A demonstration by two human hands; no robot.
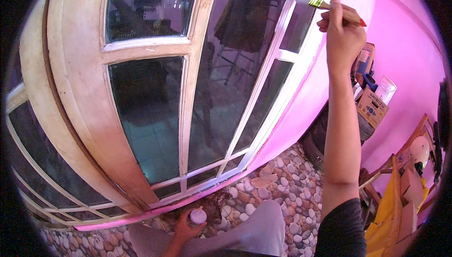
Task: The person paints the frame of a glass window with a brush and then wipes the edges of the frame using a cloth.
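Paintbrush (321, 4), green-banded with red-tipped handle, points lengthwise leftward from my right hand (347, 39), fingers clamped on it, toward the white window frame (288, 56), while my left hand (185, 231) grips a round pale cup (198, 217).

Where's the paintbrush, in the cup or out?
Out: the right hand holds the paintbrush by the white window frame; the cup is down in the left hand.

Pink wall (405, 64) at 2 o'clock; carton (373, 108) at 3; pebble-patterned floor (295, 188) at 5; dark pane (61, 179) at 8.
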